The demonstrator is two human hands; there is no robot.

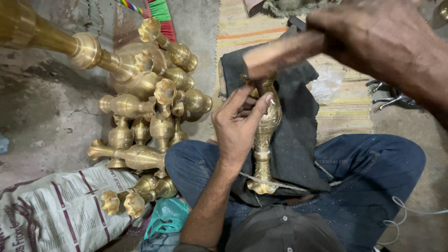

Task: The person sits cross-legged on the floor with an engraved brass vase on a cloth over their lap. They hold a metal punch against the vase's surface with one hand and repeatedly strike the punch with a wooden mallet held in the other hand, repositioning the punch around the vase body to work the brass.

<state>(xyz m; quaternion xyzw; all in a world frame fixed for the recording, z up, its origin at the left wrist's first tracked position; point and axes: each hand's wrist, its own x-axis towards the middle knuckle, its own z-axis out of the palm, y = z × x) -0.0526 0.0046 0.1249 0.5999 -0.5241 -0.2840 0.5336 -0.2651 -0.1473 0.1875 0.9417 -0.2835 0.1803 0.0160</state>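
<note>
The person sits cross-legged on the floor [42, 107] in blue jeans [373, 182], with a dark cloth [298, 135] draped over the lap. A brass vase [265, 140] lies on that cloth between the knees, its flared foot toward the body. The left hand [238, 128] grips the vase around its carved belly, fingers [259, 108] curled and pressed against the metal. The right hand [373, 39] hovers above the vase's upper end, blurred; whether its fingers pinch anything I cannot tell. Just left of the left knee is a heap of brass vases [154, 107], beside a newspaper [60, 205]. A striped mat [345, 107] lies under the cloth
</note>
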